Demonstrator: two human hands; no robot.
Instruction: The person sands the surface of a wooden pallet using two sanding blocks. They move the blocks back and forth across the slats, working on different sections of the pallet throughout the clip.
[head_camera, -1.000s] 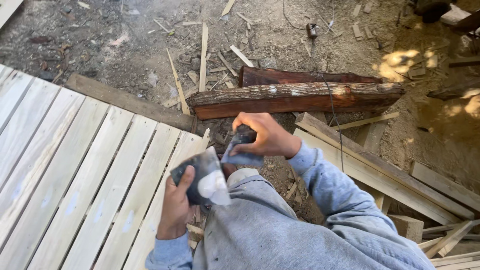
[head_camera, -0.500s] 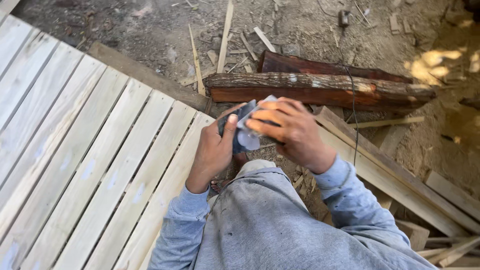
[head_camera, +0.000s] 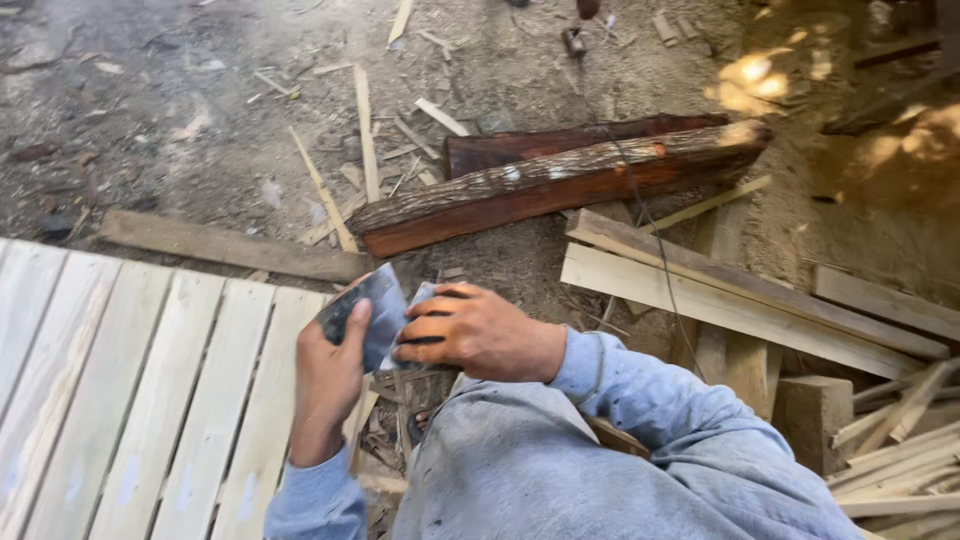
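At centre frame I see my left hand (head_camera: 325, 385) and right hand (head_camera: 480, 330), fingers clamped on a grey sheet (head_camera: 372, 315), log (head_camera: 560, 185) above.

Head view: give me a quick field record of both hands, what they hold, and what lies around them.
left hand: grips a grey folded sheet
right hand: fingers pressed on the same sheet
under hands: pale wooden slat panel
ahead: reddish bark-covered log on the dirt
right side: loose light planks, a wood block
ground: scattered wood scraps
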